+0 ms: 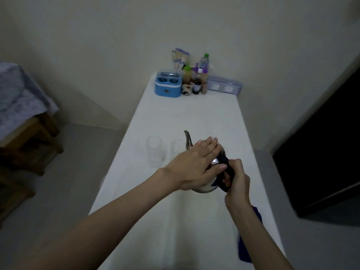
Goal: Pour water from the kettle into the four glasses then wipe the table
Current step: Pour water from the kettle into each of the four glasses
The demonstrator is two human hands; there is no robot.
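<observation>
kettle (204, 178): on desk (187, 117), spout toward glasses (154, 152)
L hand (196, 164): flat on lid
R hand (236, 178): clamped on handle
cloth (245, 248): blue, R edge

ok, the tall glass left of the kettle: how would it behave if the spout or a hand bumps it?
The tall glass is narrow and high for its base, so it probably tips easily from a knock near the rim. It looks empty, hence likely light and apt to slide on the white table. Clear and thin-looking, so probably fragile; once down it would likely roll.
</observation>
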